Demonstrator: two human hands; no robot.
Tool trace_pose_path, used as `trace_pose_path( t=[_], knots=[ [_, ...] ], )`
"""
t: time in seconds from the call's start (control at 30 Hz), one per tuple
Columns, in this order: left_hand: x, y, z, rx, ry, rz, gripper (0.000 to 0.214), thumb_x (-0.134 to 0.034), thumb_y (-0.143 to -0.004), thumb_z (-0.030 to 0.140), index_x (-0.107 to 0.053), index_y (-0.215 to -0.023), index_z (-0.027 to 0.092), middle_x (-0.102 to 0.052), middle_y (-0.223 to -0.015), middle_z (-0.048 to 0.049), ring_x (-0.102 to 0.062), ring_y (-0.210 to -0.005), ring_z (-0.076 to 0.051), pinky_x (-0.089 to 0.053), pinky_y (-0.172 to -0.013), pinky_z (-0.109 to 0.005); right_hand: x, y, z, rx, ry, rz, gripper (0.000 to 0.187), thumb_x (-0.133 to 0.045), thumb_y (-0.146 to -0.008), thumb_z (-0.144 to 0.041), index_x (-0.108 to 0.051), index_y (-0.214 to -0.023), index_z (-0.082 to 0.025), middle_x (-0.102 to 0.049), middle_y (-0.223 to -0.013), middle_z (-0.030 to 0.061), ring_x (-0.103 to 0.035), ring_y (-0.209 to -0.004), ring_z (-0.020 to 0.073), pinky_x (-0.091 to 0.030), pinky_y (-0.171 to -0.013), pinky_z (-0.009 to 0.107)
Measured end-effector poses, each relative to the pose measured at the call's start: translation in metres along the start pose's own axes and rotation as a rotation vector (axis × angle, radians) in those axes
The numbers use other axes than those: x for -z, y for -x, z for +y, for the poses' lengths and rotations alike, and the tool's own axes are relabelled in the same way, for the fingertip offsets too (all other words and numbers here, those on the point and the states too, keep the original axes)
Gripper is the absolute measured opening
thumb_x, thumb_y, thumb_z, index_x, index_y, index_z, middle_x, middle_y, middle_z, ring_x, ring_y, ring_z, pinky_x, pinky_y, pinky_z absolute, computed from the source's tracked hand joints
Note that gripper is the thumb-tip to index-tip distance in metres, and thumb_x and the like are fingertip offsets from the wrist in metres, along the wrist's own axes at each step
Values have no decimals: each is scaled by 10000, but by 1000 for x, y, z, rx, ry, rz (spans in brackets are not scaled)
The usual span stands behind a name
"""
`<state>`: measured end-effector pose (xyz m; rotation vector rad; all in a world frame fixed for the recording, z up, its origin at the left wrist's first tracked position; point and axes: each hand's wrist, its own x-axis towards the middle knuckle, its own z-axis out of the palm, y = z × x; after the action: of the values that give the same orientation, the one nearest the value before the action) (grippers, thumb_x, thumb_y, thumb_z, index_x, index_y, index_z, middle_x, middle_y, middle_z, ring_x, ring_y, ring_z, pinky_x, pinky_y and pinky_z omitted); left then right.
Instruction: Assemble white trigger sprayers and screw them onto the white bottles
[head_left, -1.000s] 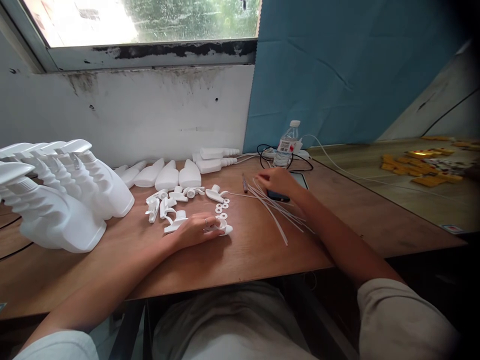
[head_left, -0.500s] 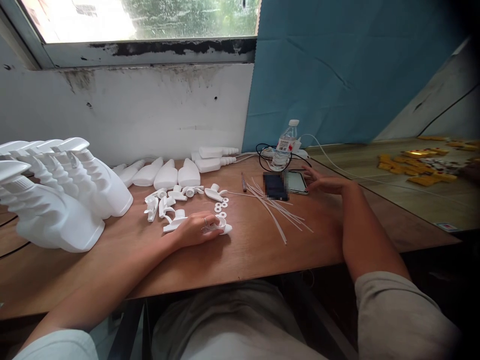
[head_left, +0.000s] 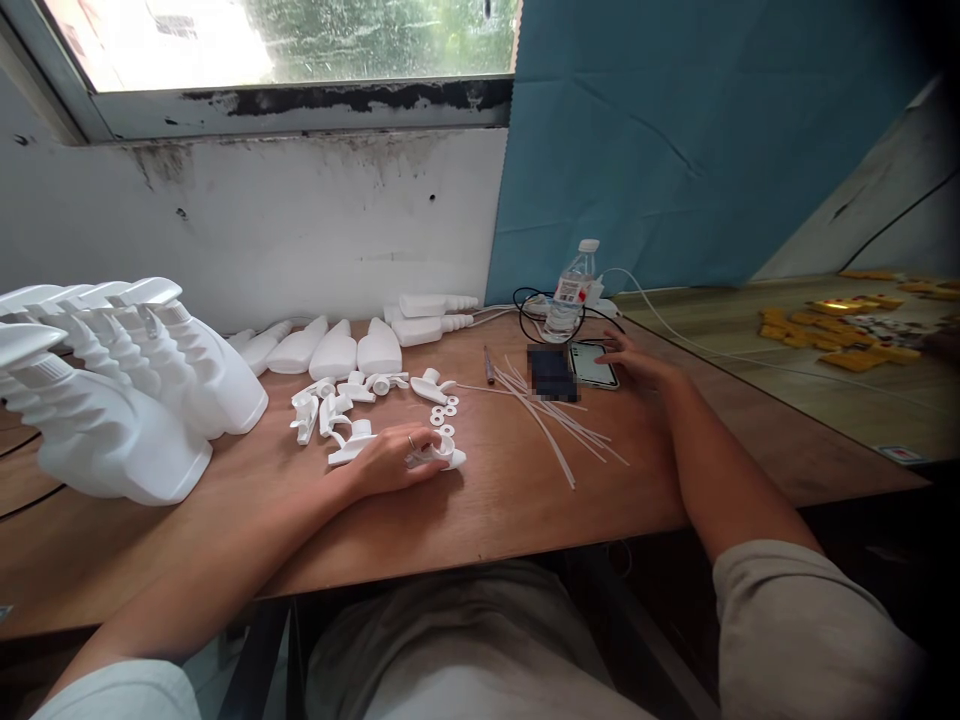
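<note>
My left hand point(head_left: 401, 455) rests on the table with its fingers curled round a white trigger sprayer head point(head_left: 454, 459), partly hidden by them. Just beyond lie several small white washers point(head_left: 438, 418) and more loose sprayer heads point(head_left: 328, 408). On the right, my right hand point(head_left: 628, 360) has its fingers stretched out over a smartphone point(head_left: 594, 366), a fingertip touching its screen. Beside the phone is a dark pixelated rectangle point(head_left: 551, 373). Thin white dip tubes point(head_left: 555, 430) lie fanned out between my hands.
Assembled white spray bottles point(head_left: 124, 430) stand at the left. More white bottles point(head_left: 334, 352) lie along the wall. A clear water bottle point(head_left: 568, 300) stands among cables, with a pen point(head_left: 489, 366) nearer. Yellow pieces point(head_left: 832, 335) cover another surface at the far right.
My right hand has moved left, from the phone's right edge onto its screen. My left hand stays in place on the sprayer head.
</note>
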<state>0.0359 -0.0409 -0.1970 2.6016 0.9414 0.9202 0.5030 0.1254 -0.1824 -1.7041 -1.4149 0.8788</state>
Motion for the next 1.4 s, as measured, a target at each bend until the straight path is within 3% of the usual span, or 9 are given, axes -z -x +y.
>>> trace_pose_path(
  t=[0.1, 0.23, 0.47, 0.67, 0.87, 1.03, 1.23, 1.4],
  knots=[
    [0, 0, 2, 46, 12, 15, 300, -640, -869, 401, -607, -1092, 204, -709, -920, -33, -666, -762, -140, -529, -735, -250, -3, -4, 4, -2, -3, -20, 884, -688, -724, -254, -287, -1510, -196, -277, -1578, 221, -322, -1456, 294, -290, -1160, 382],
    [0, 0, 2, -26, 19, 18, 262, -624, -889, 364, -619, -1088, 193, -709, -934, -33, -666, -758, -127, -532, -729, -231, -2, -6, 8, 4, -6, -45, 957, -726, -664, -305, -278, -1509, -260, -191, -1633, 120, -226, -1503, 281, -211, -1218, 370],
    [-2, 0, -1, -60, 36, 28, 228, -638, -881, 304, -642, -1085, 203, -717, -991, -49, -688, -849, -136, -542, -802, -232, 14, 1, 13, -37, -43, -176, 1155, -719, -553, -192, -154, -1547, -357, -164, -1645, 71, -119, -1530, 240, -190, -1225, 409],
    [-2, -1, 0, -95, 68, 41, 203, -631, -884, 301, -646, -1049, 184, -724, -979, -61, -694, -864, -140, -541, -815, -228, 23, 6, 17, -37, -70, -242, 1232, -736, -526, -176, -99, -1559, -382, -91, -1650, 92, -100, -1528, 214, -202, -1211, 391],
    [-3, -2, -2, -93, 80, 23, 199, -639, -876, 307, -636, -1036, 187, -723, -976, -53, -678, -826, -131, -533, -777, -226, 20, -4, 24, -14, -86, -188, 1126, -732, -536, -162, -223, -1514, -388, -196, -1632, 94, -161, -1521, 232, -229, -1208, 418],
    [-2, -3, 0, -113, 51, 48, 186, -640, -871, 280, -630, -1033, 188, -716, -960, -44, -671, -806, -123, -528, -755, -216, 10, -20, 28, 8, -82, -47, 875, -710, -636, -262, -353, -1434, -285, -313, -1589, 125, -250, -1500, 255, -222, -1224, 387],
    [-2, -2, 0, -128, 38, 44, 189, -619, -894, 290, -618, -1048, 181, -712, -983, -58, -685, -870, -137, -537, -802, -230, 7, -21, 28, 35, -22, -45, 843, -787, -608, -272, -426, -1369, -271, -270, -1609, 112, -243, -1498, 293, -215, -1233, 400],
    [-2, -2, -2, -100, 47, 16, 212, -604, -902, 306, -620, -1074, 183, -716, -1007, -72, -691, -898, -151, -545, -843, -259, 7, -22, 29, 31, -26, -33, 760, -727, -662, -289, -426, -1359, -252, -286, -1602, 119, -265, -1491, 284, -225, -1230, 391]
  ],
)
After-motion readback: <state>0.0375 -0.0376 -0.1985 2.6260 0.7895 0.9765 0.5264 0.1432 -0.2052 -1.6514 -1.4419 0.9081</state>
